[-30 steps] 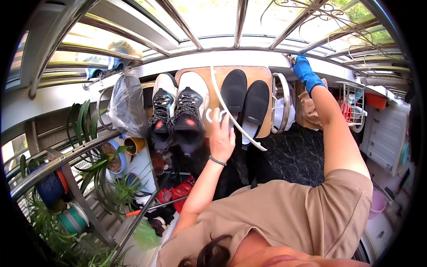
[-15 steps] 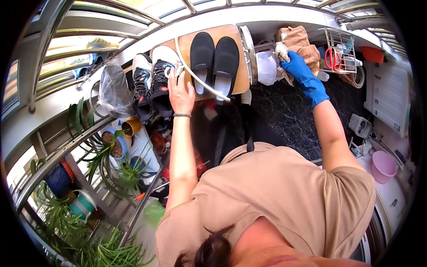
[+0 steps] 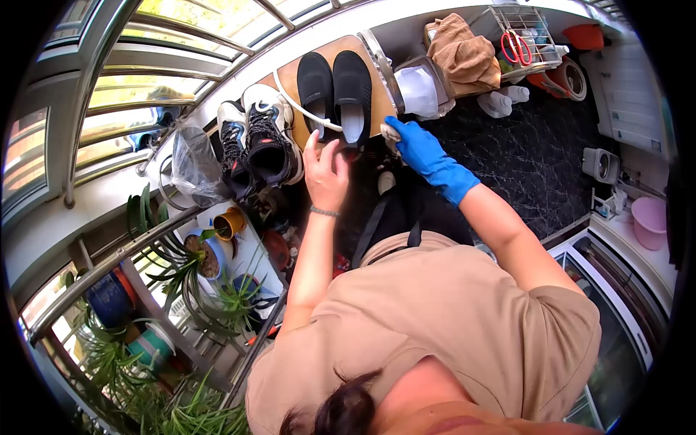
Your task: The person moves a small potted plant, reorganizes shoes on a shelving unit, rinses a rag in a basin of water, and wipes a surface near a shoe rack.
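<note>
Two black slip-on shoes [image 3: 353,83] with pale insoles stand side by side on a brown board [image 3: 287,67]. A thin white strip [image 3: 299,107] curves across the board and over the shoes' heel end. My bare left hand [image 3: 326,174] is raised just in front of the shoes, fingers bent and apart, with nothing seen in it. On my right hand [image 3: 428,154] is a blue rubber glove, its fingers closed on a whitish rag [image 3: 390,136] beside the board's near right corner. Left of the board sit black-and-white sneakers [image 3: 267,138].
Brown cloth [image 3: 462,54] lies on a box at the right, near a wire basket [image 3: 533,36] with red scissors [image 3: 516,48]. White bottles [image 3: 496,104] stand on the dark floor. Potted plants [image 3: 203,254] and a metal railing [image 3: 109,268] are at left, a pink bucket [image 3: 648,221] at far right.
My gloved right hand has moved left with the rag, from beside the brown cloth to the board's edge. My left hand has moved from the sneakers to the slip-on shoes. The view has turned.
</note>
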Motion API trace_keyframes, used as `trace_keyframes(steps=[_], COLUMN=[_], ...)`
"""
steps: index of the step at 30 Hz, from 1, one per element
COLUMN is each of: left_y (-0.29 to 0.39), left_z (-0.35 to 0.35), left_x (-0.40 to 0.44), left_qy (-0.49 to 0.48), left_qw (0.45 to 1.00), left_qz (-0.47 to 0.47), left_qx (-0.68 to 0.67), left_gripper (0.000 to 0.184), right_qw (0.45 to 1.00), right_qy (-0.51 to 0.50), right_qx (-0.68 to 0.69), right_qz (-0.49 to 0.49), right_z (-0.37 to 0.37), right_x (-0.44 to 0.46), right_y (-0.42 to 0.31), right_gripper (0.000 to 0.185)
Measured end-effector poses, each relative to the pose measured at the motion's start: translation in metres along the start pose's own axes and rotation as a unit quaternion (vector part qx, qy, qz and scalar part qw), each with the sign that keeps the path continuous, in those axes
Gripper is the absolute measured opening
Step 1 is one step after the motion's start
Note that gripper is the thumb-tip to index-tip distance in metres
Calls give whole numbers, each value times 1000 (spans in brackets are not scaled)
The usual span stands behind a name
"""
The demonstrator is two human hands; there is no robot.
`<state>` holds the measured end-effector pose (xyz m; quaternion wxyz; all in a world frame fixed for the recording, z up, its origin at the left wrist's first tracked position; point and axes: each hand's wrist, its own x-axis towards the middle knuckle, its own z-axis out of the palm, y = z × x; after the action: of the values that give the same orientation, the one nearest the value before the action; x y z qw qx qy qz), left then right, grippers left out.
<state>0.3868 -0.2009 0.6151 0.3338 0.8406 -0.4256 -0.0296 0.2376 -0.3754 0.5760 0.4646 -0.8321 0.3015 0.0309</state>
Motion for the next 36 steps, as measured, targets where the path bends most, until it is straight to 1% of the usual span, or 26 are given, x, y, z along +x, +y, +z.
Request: trace_keyframes(steps=[1, 3, 4, 5, 7, 8, 9, 10, 11, 12, 13, 15, 17, 18, 19, 21, 23, 24, 25, 27, 29, 30, 31, 32, 34, 36], left_y=[5, 2, 5, 2, -7, -15, -15, -17, -20, -19, -18, -9, -1, -6, -8, -3, -5, -7, -9, -11, -12, -9, -6, -5, -5, 1], left_z=[-6, -14, -23, -29, -34, -33, -36, -37, -34, -32, -28, -17, -5, 6, 14, 28, 48, 59, 68, 78, 80, 81, 84, 89, 104, 119], left_x=[-7, -31, -44, -61, -84, -94, -101, -109, -114, -117, -120, -112, -88, -74, -58, -27, -5, 2, 6, 12, 11, 12, 14, 16, 25, 34], left_qy=[1, -26, -41, -46, -49, -50, -51, -51, -48, -55, -59, -45, -18, -5, -20, -12, -45, -52, -51, -46, 1, -2, 8, 36, 103, 144], left_qw=[1000, 998, 998, 997, 997, 996, 996, 995, 995, 994, 992, 995, 999, 999, 997, 981, 973, 968, 966, 963, 964, 960, 959, 959, 955, 955], left_qz=[18, -2, -16, -24, -36, -58, -63, -70, -73, -83, -101, -76, -45, -15, -17, 5, -19, -39, -50, -68, -16, -13, -38, -52, -54, -101], left_qx=[10, -49, -54, -50, -38, -54, -44, -43, -42, -41, -58, -47, -9, 37, 78, 196, 225, 243, 248, 256, 267, 279, 280, 277, 273, 240], left_gripper=[24, 25, 24, 24, 21, 20, 19, 19, 18, 18, 18, 21, 29, 39, 53, 70, 79, 77, 66, 51, 44, 43, 41, 40, 38, 36], right_qw=[989, 981, 971, 972, 977, 977, 978, 962, 951, 966, 968, 964, 963, 961, 961, 959, 962, 955, 933, 929, 927, 938, 946, 945, 936, 928], right_qy=[88, 141, 172, 169, 147, 147, 29, -91, -183, -107, -133, -180, -188, -188, -188, -186, -174, -169, -160, -140, -128, -130, -133, -137, -143, -134], right_qx=[-112, -132, -162, -157, -136, -140, -200, -257, -239, -229, -204, -156, -141, -142, -149, -176, -151, -64, 23, 53, 79, 30, -21, -19, -18, 3], right_qz=[-44, 22, 39, 47, 76, 71, 42, 14, 74, 45, 68, 116, 135, 141, 141, 124, 149, 235, 322, 337, 344, 320, 294, 296, 322, 347], right_z=[29, 51, 58, 67, 91, 76, 52, 28, 3, 18, 6, -21, -37, -45, -53, -72, -102, -126, -141, -153, -169, -177, -184, -190, -199, -204], right_x=[23, 64, 70, 74, 83, 76, 58, 37, 19, 10, -7, -42, -68, -77, -83, -96, -118, -135, -154, -182, -210, -223, -232, -237, -246, -252], right_y=[12, 18, 16, 28, 64, 57, 37, 12, -13, 29, 34, 42, 69, 82, 96, 128, 151, 145, 148, 197, 238, 252, 266, 278, 301, 303], right_gripper=[52, 28, 20, 26, 25, 25, 22, 19, 15, 18, 19, 24, 21, 20, 19, 17, 16, 14, 13, 14, 16, 19, 22, 22, 23, 22])
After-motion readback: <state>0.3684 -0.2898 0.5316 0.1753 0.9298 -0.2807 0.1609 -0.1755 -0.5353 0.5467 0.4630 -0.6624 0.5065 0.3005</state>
